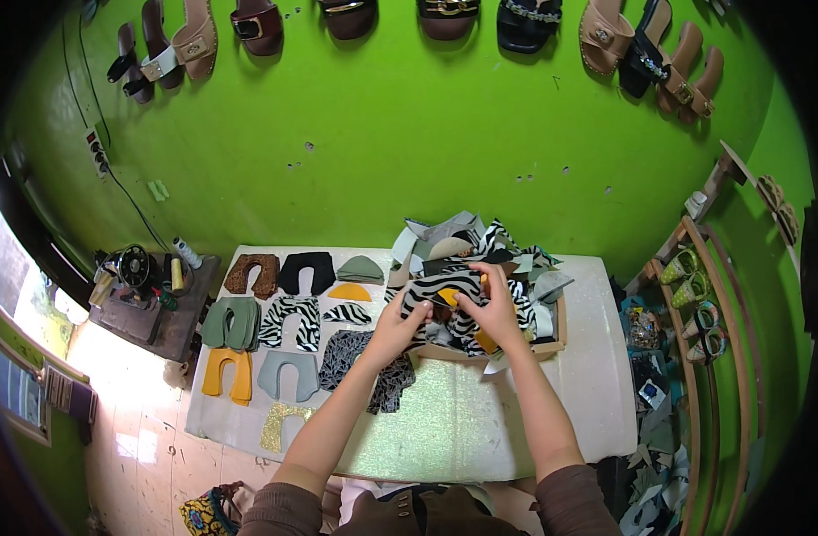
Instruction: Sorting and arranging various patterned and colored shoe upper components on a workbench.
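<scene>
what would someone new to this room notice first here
Most likely the bright green wall, with sandals lined up across the top of the view. Near the centre, the left hand and right hand hold a zebra-striped piece over a box heaped with scraps. U-shaped cut pieces spread over the left of the table.

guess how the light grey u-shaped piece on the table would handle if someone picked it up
The light grey U-shaped piece looks thin and flat, so probably light. Its free legs may sag if lifted by the curved end. Lying flat, it seems unlikely to roll.
</scene>
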The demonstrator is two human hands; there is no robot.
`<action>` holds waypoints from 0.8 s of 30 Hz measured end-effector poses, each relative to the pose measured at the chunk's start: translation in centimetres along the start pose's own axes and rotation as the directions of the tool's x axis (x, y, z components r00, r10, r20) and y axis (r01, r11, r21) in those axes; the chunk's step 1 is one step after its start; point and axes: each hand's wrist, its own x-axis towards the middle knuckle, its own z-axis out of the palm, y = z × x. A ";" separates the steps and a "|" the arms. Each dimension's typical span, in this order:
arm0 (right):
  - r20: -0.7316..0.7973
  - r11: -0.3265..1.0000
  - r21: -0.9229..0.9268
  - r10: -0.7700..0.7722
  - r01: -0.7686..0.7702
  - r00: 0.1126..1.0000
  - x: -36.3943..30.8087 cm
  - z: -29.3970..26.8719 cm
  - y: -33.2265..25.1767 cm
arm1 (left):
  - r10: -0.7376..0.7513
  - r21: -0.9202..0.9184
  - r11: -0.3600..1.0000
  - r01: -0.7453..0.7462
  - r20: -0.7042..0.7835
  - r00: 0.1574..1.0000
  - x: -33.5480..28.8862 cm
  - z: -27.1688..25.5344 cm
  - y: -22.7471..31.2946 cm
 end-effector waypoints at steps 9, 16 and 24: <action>0.581 0.145 0.791 0.132 -0.595 0.803 -1.9 5.8 0.4 | -0.196 -0.342 0.928 0.147 -0.113 0.974 -1.8 -5.2 -1.2; 0.635 0.177 0.697 0.298 -0.695 0.713 -2.4 11.5 -0.9 | -0.350 -0.328 0.895 0.302 -0.099 0.932 -4.0 -9.5 -0.4; 0.637 0.232 0.613 0.420 -0.755 0.647 -2.2 16.9 -1.9 | -0.440 -0.313 0.861 0.400 -0.067 0.896 -6.0 -15.9 -2.5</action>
